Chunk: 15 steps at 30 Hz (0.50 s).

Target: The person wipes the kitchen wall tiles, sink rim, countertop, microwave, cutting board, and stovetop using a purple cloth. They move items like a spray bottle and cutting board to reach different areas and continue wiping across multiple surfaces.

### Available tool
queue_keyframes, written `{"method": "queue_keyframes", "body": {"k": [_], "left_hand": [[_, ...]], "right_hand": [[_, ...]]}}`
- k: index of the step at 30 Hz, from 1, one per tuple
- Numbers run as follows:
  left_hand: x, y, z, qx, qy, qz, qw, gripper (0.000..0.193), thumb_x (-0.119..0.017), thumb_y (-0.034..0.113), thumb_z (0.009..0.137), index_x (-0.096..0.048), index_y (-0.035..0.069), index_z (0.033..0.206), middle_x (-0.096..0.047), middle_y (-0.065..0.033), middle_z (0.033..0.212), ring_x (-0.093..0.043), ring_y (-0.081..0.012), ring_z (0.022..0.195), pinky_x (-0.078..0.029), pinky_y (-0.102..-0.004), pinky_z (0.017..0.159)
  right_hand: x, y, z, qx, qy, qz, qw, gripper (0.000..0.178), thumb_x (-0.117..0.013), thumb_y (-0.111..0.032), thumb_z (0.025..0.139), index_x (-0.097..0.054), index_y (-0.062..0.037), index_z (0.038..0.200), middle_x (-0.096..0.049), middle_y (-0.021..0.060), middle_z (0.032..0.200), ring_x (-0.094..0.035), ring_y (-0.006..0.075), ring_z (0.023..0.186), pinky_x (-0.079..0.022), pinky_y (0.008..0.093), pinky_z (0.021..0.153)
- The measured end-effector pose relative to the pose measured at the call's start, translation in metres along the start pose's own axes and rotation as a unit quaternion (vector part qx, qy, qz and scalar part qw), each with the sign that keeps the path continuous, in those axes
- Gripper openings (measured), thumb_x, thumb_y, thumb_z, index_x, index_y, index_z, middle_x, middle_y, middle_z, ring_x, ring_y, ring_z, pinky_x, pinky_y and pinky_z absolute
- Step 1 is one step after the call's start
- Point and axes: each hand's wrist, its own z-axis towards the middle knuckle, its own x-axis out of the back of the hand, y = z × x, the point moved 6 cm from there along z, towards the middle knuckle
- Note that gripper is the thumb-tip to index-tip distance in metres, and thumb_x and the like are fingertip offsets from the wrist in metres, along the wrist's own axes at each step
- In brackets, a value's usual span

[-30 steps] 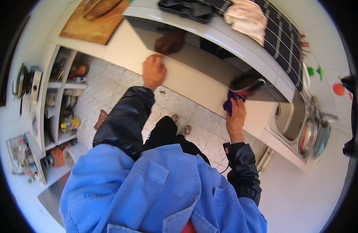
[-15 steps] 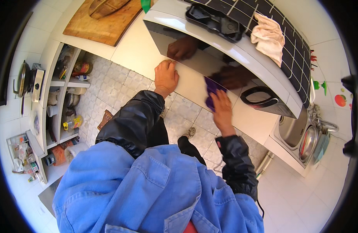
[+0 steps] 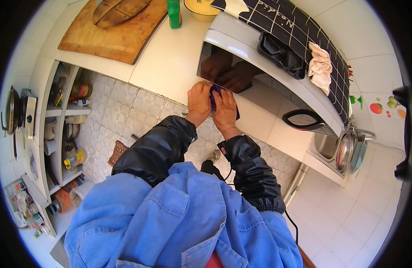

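Observation:
Both my hands are together at the counter's front edge, just below the dark glass door (image 3: 241,78) of a white-framed appliance that looks like a microwave. A purple cloth (image 3: 213,95) is bunched between them. My right hand (image 3: 225,109) presses over the cloth, fingers stretched forward and bent onto it; a bit of purple sticks out at its right side. My left hand (image 3: 199,102) is closed, its fingers curled against the cloth's left side. The fingertips of both hands are partly hidden. Hand reflections show in the glass.
A wooden cutting board (image 3: 112,35) lies at the counter's far left, near a green bottle (image 3: 173,14) and yellow bowl (image 3: 201,10). A black tray (image 3: 281,54) and pale cloth (image 3: 319,69) top the appliance. To the right is a sink (image 3: 325,145); open shelves (image 3: 63,111) stand left.
My right hand has moved left with the purple cloth, up beside my left hand. My left hand has closed in on the cloth. The view has shifted, showing more of the counter's left.

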Motion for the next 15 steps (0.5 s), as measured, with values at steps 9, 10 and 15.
{"method": "queue_keyframes", "body": {"k": [9,10,15], "left_hand": [[0.100,-0.124,0.061,-0.076,0.048,0.086,0.992,0.044,-0.063,0.000,0.080,-0.062,0.005,0.123,-0.059,-0.0160,0.122,-0.055,-0.0375,0.120,-0.044,-0.0500,0.099],[0.102,-0.134,0.066,-0.067,0.041,0.100,0.992,0.045,-0.063,0.001,0.081,-0.061,0.006,0.125,-0.058,-0.0154,0.123,-0.054,-0.0368,0.122,-0.043,-0.0498,0.100],[0.091,-0.147,0.076,-0.061,-0.011,0.152,0.986,0.047,-0.065,0.004,0.084,-0.059,0.007,0.131,-0.055,-0.0137,0.129,-0.050,-0.0347,0.127,-0.040,-0.0497,0.103]], "right_hand": [[0.076,0.076,-0.070,-0.174,0.012,-0.073,0.982,0.066,-0.075,-0.003,0.073,-0.059,-0.0087,0.137,-0.054,0.0218,0.143,-0.050,0.0426,0.134,-0.038,0.0518,0.115],[0.072,0.071,-0.068,-0.175,0.048,-0.093,0.979,0.067,-0.075,-0.004,0.073,-0.059,-0.0085,0.138,-0.054,0.0220,0.143,-0.049,0.0435,0.134,-0.038,0.0525,0.115],[-0.009,0.005,-0.002,-0.194,-0.030,-0.072,0.978,0.074,-0.076,-0.007,0.071,-0.054,-0.0107,0.142,-0.051,0.0214,0.145,-0.044,0.0442,0.138,-0.036,0.0517,0.116]]}}
